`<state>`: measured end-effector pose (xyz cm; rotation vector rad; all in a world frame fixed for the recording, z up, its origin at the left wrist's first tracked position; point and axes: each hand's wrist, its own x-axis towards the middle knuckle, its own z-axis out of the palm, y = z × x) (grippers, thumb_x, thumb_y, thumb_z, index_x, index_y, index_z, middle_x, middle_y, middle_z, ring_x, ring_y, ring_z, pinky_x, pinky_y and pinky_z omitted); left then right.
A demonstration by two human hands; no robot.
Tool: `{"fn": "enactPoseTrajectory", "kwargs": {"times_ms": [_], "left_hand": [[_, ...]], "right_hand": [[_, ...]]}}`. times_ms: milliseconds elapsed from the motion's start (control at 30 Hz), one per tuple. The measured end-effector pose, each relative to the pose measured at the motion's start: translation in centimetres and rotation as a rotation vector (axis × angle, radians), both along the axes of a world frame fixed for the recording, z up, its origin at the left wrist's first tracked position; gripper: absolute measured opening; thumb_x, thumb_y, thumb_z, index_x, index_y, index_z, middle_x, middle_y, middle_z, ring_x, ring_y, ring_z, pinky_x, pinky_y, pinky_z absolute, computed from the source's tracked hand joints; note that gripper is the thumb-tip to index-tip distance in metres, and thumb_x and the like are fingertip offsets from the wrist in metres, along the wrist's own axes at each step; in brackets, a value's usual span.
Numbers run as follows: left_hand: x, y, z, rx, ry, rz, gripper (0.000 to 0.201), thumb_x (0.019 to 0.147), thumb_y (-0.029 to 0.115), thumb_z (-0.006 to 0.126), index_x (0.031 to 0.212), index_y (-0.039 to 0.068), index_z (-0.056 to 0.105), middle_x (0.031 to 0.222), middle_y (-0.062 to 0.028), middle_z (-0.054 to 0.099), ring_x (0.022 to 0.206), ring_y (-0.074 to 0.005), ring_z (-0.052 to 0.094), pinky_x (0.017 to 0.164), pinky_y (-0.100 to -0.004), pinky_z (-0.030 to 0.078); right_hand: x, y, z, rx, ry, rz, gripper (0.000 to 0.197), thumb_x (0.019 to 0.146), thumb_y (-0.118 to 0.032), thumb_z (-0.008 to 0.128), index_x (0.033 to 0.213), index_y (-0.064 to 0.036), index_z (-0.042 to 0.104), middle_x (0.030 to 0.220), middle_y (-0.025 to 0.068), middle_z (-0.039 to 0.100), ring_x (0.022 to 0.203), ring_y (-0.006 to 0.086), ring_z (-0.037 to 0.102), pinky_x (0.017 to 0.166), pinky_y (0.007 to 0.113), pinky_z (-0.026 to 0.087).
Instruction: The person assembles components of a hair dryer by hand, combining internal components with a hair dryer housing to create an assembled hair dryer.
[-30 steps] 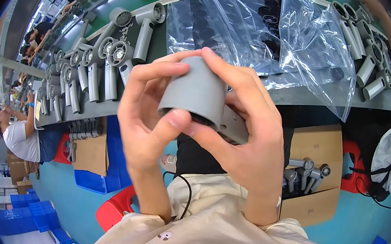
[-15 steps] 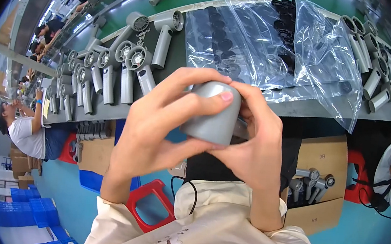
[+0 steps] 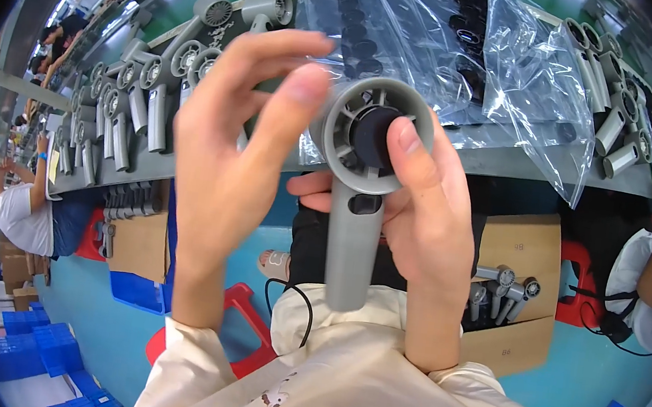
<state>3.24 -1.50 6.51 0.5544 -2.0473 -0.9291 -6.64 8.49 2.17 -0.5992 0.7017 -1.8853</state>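
While my right hand (image 3: 432,224) grips a grey fan body (image 3: 351,243) in front of my torso, the round head faces the camera and the handle points down toward my lap. My right thumb lies against the black disc (image 3: 369,138) at the centre of the spoked ring; the other fingers pass behind the body, partly hidden, with fingertips emerging left of the handle's top. My left hand (image 3: 229,140), slightly blurred, is held just beside the left of the head, thumb and fingers parted and nothing between them. Beyond the fan body, clear plastic bags (image 3: 542,107) and black round parts (image 3: 467,36) lie on the grey bench (image 3: 500,161), with similar grey fan bodies (image 3: 157,120) grouped at left. Below the bench, to the right, a cardboard box (image 3: 510,337) holds further fans; a red stool (image 3: 258,336) stands at lower left.
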Motion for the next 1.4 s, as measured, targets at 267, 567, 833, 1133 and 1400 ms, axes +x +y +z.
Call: {"fn": "enactPoseTrajectory", "kwargs": {"times_ms": [267,567,833,1133,1400], "left_hand": [[4.2,8.4,-1.3,0.477,-0.46,-0.839,0.017,0.084,0.009,0.061,0.096,-0.002,0.056,0.09,-0.0119,0.062,0.079,-0.0249,0.063,0.066,-0.0289,0.051],[-0.9,6.7,-6.3,0.367,0.603,-0.097,0.078,0.086,0.012,0.057,0.142,-0.005,0.004,0.141,-0.0252,0.027,0.132,-0.0329,0.03,0.107,-0.0438,0.025],[-4.1,5.2,-5.9,0.194,0.739,0.004,0.077,0.088,0.036,0.06,0.137,-0.008,0.02,0.138,-0.0277,0.033,0.128,-0.0338,0.038,0.104,-0.0426,0.036],[-4.2,5.2,-5.1,0.315,0.773,0.061,0.065,0.088,0.037,0.058,0.129,-0.006,0.031,0.124,-0.0228,0.048,0.11,-0.0307,0.051,0.093,-0.0406,0.043],[-4.0,3.9,-6.0,0.39,0.853,-0.042,0.086,0.081,0.042,0.066,0.137,0.0,0.016,0.13,-0.0303,0.042,0.118,-0.0301,0.045,0.099,-0.0385,0.036]], "right_hand": [[-1.0,-0.3,-0.4,-0.093,0.502,-0.424,0.065,0.081,-0.037,0.068,0.129,0.0006,0.043,0.108,0.0095,0.058,0.095,0.0126,0.056,0.085,0.026,0.045],[-0.8,-0.5,-1.1,-0.271,0.132,-0.295,0.061,0.079,-0.008,0.062,0.132,-0.0006,0.033,0.111,0.0152,0.053,0.104,0.0185,0.052,0.093,0.032,0.04],[0.7,-1.2,-1.6,-0.289,0.202,-0.338,0.051,0.08,-0.011,0.065,0.123,0.0018,0.041,0.111,0.0137,0.05,0.1,0.0175,0.049,0.091,0.031,0.038],[0.7,-1.6,-1.5,-0.336,0.412,-0.464,0.043,0.081,-0.011,0.068,0.118,0.0041,0.05,0.116,0.015,0.051,0.103,0.0188,0.05,0.091,0.031,0.04],[-0.3,-2.0,-2.4,-0.322,0.655,-0.488,0.07,0.074,-0.038,0.076,0.122,0.0062,0.049,0.118,0.0154,0.053,0.109,0.0224,0.051,0.095,0.032,0.038]]}}
